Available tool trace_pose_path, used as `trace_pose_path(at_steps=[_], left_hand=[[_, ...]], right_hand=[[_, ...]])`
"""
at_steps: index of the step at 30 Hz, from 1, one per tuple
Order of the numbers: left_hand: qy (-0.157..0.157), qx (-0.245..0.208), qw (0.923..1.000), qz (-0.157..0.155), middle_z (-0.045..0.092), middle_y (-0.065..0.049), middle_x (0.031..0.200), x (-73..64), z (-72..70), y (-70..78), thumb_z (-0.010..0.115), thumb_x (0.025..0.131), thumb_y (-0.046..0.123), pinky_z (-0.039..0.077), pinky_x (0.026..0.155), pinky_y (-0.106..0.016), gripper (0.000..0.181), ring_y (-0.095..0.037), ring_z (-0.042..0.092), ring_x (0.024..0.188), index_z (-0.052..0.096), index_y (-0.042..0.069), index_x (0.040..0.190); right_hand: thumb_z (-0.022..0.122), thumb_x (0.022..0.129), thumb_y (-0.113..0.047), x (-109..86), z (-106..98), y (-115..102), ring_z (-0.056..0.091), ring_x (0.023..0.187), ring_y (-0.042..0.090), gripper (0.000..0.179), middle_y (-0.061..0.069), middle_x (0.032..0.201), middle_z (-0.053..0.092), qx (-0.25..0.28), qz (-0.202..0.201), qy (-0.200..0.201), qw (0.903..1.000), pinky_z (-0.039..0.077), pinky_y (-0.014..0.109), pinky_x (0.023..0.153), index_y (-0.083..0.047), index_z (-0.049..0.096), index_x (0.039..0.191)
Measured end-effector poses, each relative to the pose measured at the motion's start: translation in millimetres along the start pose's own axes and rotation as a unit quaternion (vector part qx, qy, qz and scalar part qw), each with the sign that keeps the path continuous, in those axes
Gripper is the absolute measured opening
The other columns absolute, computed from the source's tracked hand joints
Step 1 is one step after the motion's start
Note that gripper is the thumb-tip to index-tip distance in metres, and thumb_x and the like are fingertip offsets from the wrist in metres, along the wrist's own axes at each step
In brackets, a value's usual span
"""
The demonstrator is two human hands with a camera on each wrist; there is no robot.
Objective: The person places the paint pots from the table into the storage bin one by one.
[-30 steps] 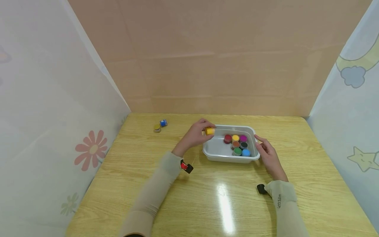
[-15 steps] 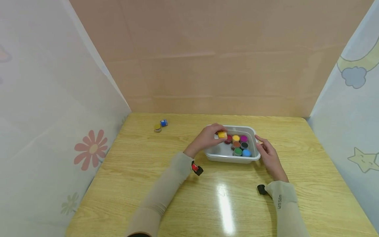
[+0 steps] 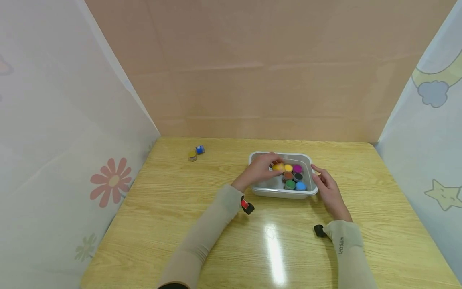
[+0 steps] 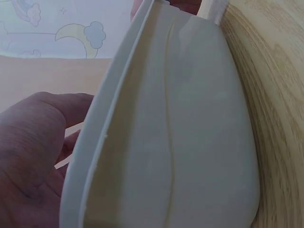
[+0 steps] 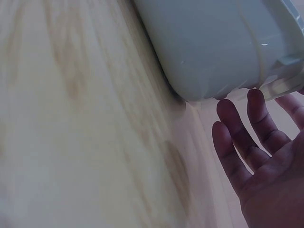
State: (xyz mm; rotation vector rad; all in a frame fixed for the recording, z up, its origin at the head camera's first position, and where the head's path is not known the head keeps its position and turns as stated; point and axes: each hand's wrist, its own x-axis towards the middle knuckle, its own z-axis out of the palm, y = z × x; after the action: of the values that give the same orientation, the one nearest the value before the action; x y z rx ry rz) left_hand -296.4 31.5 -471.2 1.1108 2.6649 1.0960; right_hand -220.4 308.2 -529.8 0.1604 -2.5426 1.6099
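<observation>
My left hand [image 3: 257, 170] pinches a small paint pot with a yellow-orange lid [image 3: 278, 167] between thumb and fingers, over the left-middle of a white plastic tray [image 3: 281, 194]. Inside the tray, several pots stand grouped toward the right: yellow [image 3: 288, 168], purple [image 3: 297, 169], brown [image 3: 287, 176], black [image 3: 297, 177], green [image 3: 290, 184] and light blue [image 3: 300, 186]. The red pot is hidden behind my left hand. My right hand [image 3: 327, 192] holds the tray's right rim; in the right wrist view its fingertips [image 5: 256, 97] lie against the tray's outer side. The left wrist view shows mostly the tray wall [image 4: 204, 118].
A blue pot lying on its side [image 3: 200, 149] and a dull yellow-lidded pot [image 3: 192, 155] are at the back left of the wooden table [image 3: 162, 192]. A brown backdrop [image 3: 270, 100] rises behind, with patterned white sheets [image 3: 72, 120] on both sides.
The left hand has carried the yellow-orange pot rightward from the tray's left rim to above the red pot's place, and lower. The right hand and tray stay nearly still.
</observation>
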Motion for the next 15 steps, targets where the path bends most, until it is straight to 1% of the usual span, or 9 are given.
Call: trace_pose_path(at_steps=[2, 5, 9, 12, 15], left_hand=[[-0.008, 0.008, 0.9999, -0.004, 0.068, 0.003, 0.111, 1.3, 1.2, 1.1, 0.076, 0.096, 0.018, 0.055, 0.086, -0.018, 0.032, -0.006, 0.061, 0.097, 0.069, 0.011, 0.126], [-0.017, 0.017, 0.9997, -0.008, 0.067, 0.004, 0.112, 2.6, 2.3, 2.2, 0.075, 0.097, 0.019, 0.05, 0.082, -0.012, 0.033, -0.007, 0.061, 0.097, 0.067, 0.012, 0.128], [-0.029, 0.031, 0.999, -0.011, 0.066, 0.003, 0.115, 3.5, 4.4, 2.4, 0.073, 0.099, 0.023, 0.05, 0.079, -0.014, 0.035, -0.01, 0.06, 0.096, 0.066, 0.013, 0.131], [-0.037, 0.035, 0.9986, -0.013, 0.065, -0.001, 0.126, 3.5, 6.4, 2.7, 0.071, 0.1, 0.023, 0.05, 0.082, -0.016, 0.039, -0.011, 0.06, 0.1, 0.065, 0.013, 0.137], [-0.046, 0.035, 0.9981, -0.02, 0.062, -0.003, 0.134, 3.8, 8.4, 2.8, 0.07, 0.1, 0.023, 0.049, 0.084, -0.016, 0.041, -0.009, 0.059, 0.101, 0.064, 0.014, 0.14]], right_hand=[[0.048, 0.111, -0.026, 0.2, -0.4, 0.1, 0.046, 0.078, 0.008, 0.049, 0.004, 0.088, 0.054, 0.0, 0.001, -0.001, 1.0, 0.04, 0.021, 0.068, -0.007, 0.044, 0.156], [0.048, 0.111, -0.027, 0.8, -0.9, 0.3, 0.045, 0.078, 0.008, 0.049, 0.004, 0.088, 0.054, -0.001, 0.002, -0.001, 1.0, 0.04, 0.021, 0.068, -0.007, 0.044, 0.156], [0.047, 0.112, -0.03, 1.3, -0.9, 0.8, 0.046, 0.079, 0.007, 0.049, 0.0, 0.088, 0.054, -0.004, 0.002, -0.002, 1.0, 0.041, 0.021, 0.069, -0.009, 0.044, 0.156], [0.047, 0.112, -0.031, 1.3, -0.6, 0.5, 0.047, 0.08, 0.007, 0.049, -0.003, 0.088, 0.055, -0.004, 0.002, -0.004, 1.0, 0.041, 0.02, 0.07, -0.01, 0.045, 0.156], [0.047, 0.111, -0.031, 1.0, -0.2, -1.0, 0.048, 0.08, 0.007, 0.049, -0.004, 0.088, 0.055, 0.0, 0.003, -0.003, 1.0, 0.042, 0.02, 0.07, -0.01, 0.045, 0.156]])
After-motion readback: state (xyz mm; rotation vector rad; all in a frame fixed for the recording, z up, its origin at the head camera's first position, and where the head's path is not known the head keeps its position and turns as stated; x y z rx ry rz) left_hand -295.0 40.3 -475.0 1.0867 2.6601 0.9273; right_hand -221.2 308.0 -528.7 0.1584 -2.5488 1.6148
